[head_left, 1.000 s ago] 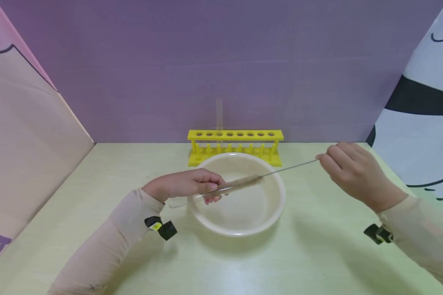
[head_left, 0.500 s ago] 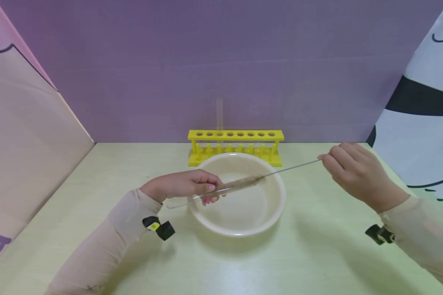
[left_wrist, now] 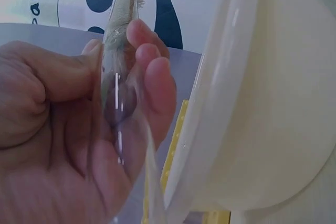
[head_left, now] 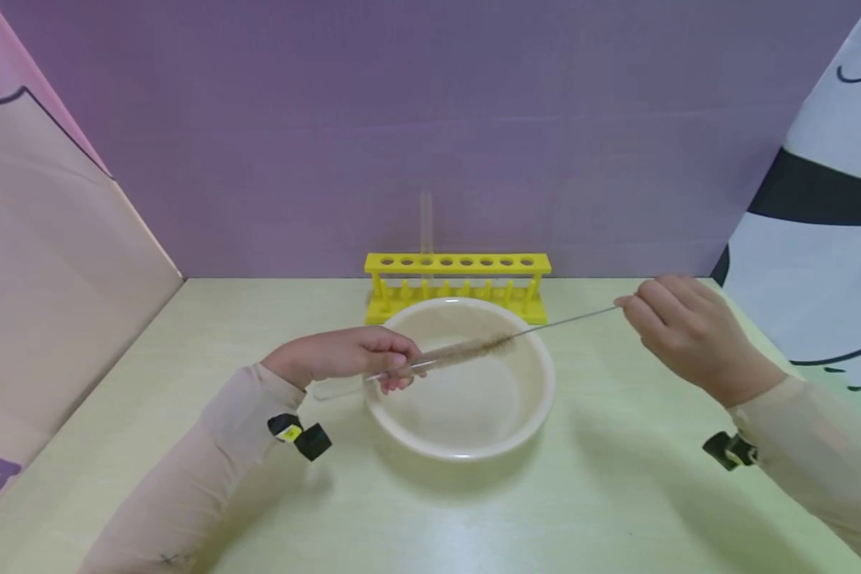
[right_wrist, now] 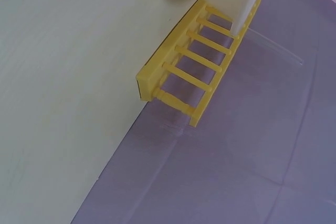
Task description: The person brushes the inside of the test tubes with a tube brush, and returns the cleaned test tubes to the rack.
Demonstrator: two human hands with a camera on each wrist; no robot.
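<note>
Over the left part of a cream basin (head_left: 545, 399), my left hand (head_left: 344, 353) grips a clear glass test tube (head_left: 337, 390), which lies slanted with its closed end to the left. A test tube brush (head_left: 501, 343) sits with most of its bristles inside the tube; some bristles stick out of the mouth, also seen in the left wrist view around the brush tip of the tube (left_wrist: 119, 35). Off to the right, my right hand (head_left: 689, 335) pinches the far end of the brush's thin wire handle (head_left: 567, 321). The right wrist view does not show the right hand.
Behind the basin stands a yellow test tube rack (head_left: 459, 263), its front partly hidden by the basin rim. One upright clear test tube (head_left: 426, 219) is in a left-hand hole. A purple backdrop (head_left: 459, 119) closes off the table (head_left: 459, 518) at the back.
My left hand has drawn the tube slightly to the left. More bristles now show outside the tube's mouth. My right hand stays nearly in place.
</note>
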